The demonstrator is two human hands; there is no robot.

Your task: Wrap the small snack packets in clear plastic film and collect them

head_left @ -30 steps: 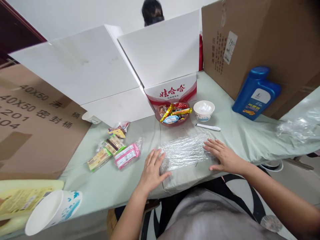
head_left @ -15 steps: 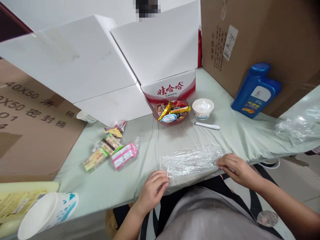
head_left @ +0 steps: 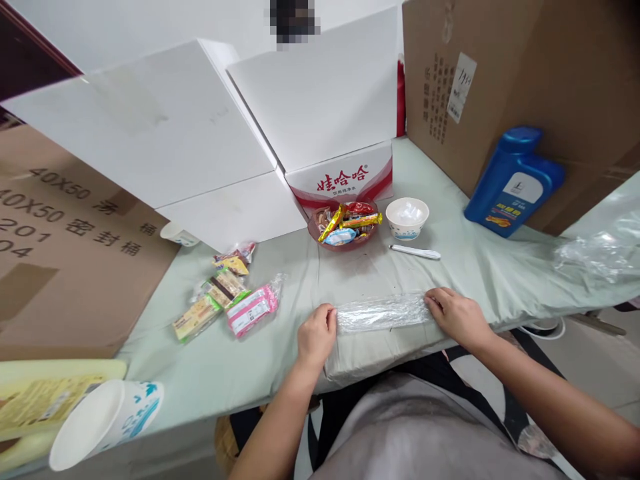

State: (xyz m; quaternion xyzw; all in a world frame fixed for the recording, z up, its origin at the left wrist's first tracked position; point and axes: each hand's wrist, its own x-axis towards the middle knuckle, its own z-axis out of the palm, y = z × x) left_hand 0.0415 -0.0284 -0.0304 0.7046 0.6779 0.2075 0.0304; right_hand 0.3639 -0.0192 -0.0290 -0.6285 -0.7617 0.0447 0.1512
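Observation:
A clear plastic sheet (head_left: pixel 383 311) lies folded into a narrow strip near the front edge of the table (head_left: pixel 230 360). My left hand (head_left: pixel 317 335) is closed on the strip's left end. My right hand (head_left: pixel 456 315) is closed on its right end, fingers curled over the plastic. Behind the strip lie a white pen (head_left: pixel 415 252), a white bowl (head_left: pixel 407 217) and a reddish bowl of wrapped candies (head_left: pixel 345 227).
Several snack packets (head_left: pixel 227 297) lie left of the strip. A white carton with open flaps (head_left: pixel 330 113) stands behind, a brown carton (head_left: pixel 520 73) and a blue bottle (head_left: pixel 513 183) at right, crumpled plastic (head_left: pixel 595 257) far right. A paper cup (head_left: pixel 103 423) lies at lower left.
The plastic sheet was spread flat under both open hands. Both hands closed on its near edge and folded it away from me into a narrow strip.

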